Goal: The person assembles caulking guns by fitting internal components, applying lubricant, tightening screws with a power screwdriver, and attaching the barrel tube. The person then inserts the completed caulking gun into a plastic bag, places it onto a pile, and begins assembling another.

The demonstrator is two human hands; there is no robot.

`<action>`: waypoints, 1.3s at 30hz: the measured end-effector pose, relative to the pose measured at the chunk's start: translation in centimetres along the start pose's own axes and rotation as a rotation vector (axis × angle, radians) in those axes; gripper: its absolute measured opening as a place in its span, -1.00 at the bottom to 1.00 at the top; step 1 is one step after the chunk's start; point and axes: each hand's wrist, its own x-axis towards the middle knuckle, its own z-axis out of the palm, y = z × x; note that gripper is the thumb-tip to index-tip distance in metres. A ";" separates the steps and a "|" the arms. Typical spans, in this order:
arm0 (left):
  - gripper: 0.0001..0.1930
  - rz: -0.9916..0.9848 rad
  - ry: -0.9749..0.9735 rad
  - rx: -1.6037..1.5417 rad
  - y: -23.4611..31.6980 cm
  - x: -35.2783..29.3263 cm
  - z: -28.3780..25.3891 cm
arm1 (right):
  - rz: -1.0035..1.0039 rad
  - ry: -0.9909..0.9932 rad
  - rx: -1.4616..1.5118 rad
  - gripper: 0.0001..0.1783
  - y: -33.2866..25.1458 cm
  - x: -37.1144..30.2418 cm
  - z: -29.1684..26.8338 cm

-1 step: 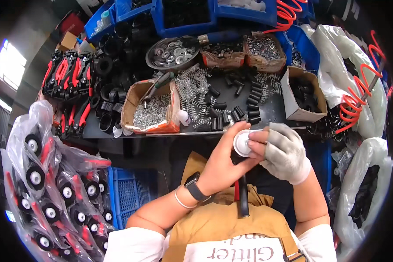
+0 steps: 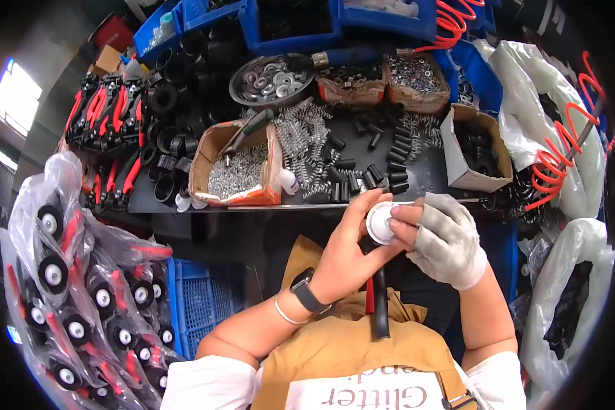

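At the bench's front edge I hold up a tool with a white round disc [image 2: 377, 227] at its head. A black handle [image 2: 380, 307] hangs below it toward my apron, with a strip of red beside it. My left hand [image 2: 342, 263] is closed round the disc's left side, thumb beneath. My right hand [image 2: 447, 239], in a pale glove with bare fingertips, has its fingers bent together at the disc's centre. Those fingertips hide whatever small part may be between them. A thin metal rod [image 2: 406, 202] shows behind the fingers.
Loose springs [image 2: 301, 140] and black sleeves [image 2: 396, 154] lie on the bench. Around them stand a carton of small springs [image 2: 236, 174], a bowl of washers [image 2: 273, 80] and a box of black parts [image 2: 475, 147]. Bagged tools [image 2: 102, 297] hang left; a red coiled hose [image 2: 550, 164] is at right.
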 end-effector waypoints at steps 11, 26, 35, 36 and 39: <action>-0.17 0.221 -0.019 0.230 -1.7 0.6 -1.3 | -0.023 -0.214 -0.062 -0.29 -2.2 4.9 -1.8; -0.12 0.185 0.005 0.383 -1.6 0.6 -1.7 | -0.107 -0.572 0.245 -0.73 1.6 6.5 -2.7; 0.11 0.563 0.127 0.745 -1.8 0.4 -0.1 | 0.321 -0.167 -0.168 -0.74 -2.3 2.8 1.0; 0.11 0.566 0.135 0.756 -1.8 0.5 -0.2 | 0.311 -0.161 -0.160 -0.74 -2.3 2.4 1.2; 0.15 0.463 -0.029 0.632 -2.1 0.7 -0.9 | 0.598 0.088 0.465 -0.63 -2.2 0.6 1.5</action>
